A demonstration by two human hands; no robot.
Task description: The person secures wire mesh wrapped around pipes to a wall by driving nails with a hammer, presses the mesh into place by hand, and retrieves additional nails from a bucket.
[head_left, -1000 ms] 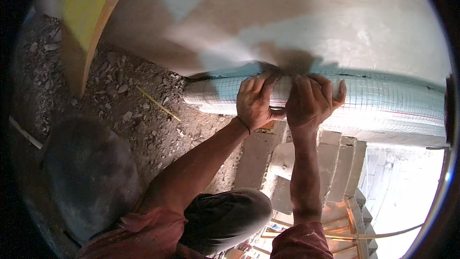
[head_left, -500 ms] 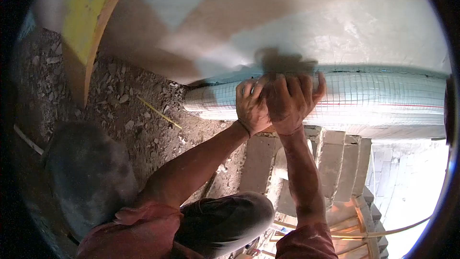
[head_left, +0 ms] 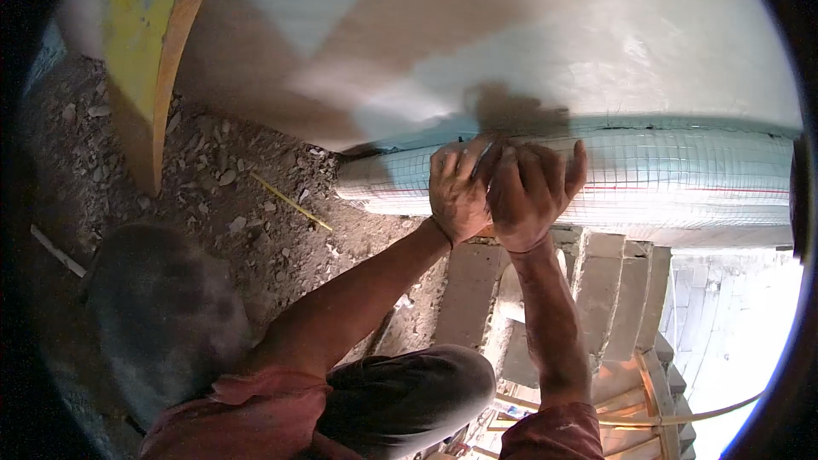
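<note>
1. A sheet of wire mesh [head_left: 682, 172] runs along the lower edge of the pale wall [head_left: 545, 25], bending over a rounded surface, with 1 thin red line along its length.
2. The person's 2 hands meet near the left part of this mesh, touching or nearly touching each other.
3. The left hand [head_left: 460, 192] is partly curled, fingers bent toward the top of the mesh; whether it grips a wire cannot be told.
4. The right hand [head_left: 530, 196] sits just beside it, also half curled, its outermost finger standing up apart from the others (what lies under the palm is hidden, so a hold cannot be told here either).
5. A dark band [head_left: 441, 232] circles the left wrist, and reddish sleeves [head_left: 554, 434] cover the upper arms.
6. Left of the mesh, rubble [head_left: 230, 179] covers the ground, with a thin yellow strip [head_left: 294, 203] lying on it.
7. A yellow-faced board [head_left: 141, 34] stands at the upper left.
8. Below the hands are grey blocks [head_left: 477, 277] and a knee in dark trousers [head_left: 417, 392].
</note>
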